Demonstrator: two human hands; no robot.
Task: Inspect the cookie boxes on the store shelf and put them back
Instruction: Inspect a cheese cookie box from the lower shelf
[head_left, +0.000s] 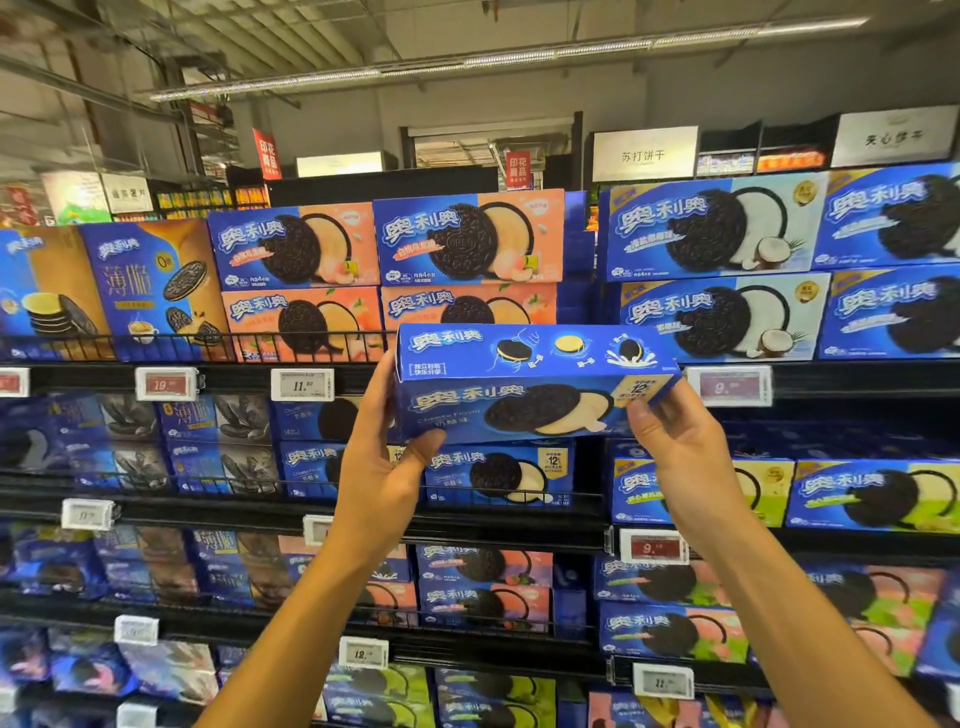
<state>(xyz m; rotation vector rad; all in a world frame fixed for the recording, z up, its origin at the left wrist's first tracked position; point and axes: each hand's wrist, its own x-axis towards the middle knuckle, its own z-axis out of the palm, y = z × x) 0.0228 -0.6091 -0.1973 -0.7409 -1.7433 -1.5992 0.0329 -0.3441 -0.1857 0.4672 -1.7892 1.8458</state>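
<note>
From the head camera: a blue cheese-flavour cookie box (530, 382) is up in the air in front of the shelving, held between both hands, with its long axis running left to right and its top face tipped toward the camera. The left hand (382, 457) grips the box's left end, thumb curled onto the front face near the lower left corner, fingers wrapped behind and out of sight. The right hand (675, 447) pinches the lower right corner, thumb on the front, the rest tucked behind. So neither hand is spread; both are closed around the box.

Now the key relation: directly below and behind the held box sits a matching cheese-flavour box (498, 475) on the second shelf (467, 514), and above that one there looks to be a gap in the stack. The held box hangs just in front of and slightly above that gap, already lying parallel to the shelf edge. Putting it back looks like a straight push forward and a touch down, no turning needed, both hands equally placed.

Peach-coloured boxes (384, 244) stand on the top shelf behind it, coconut boxes (711, 228) to the right, and a price tag (302, 384) sits just left of the left hand.
</note>
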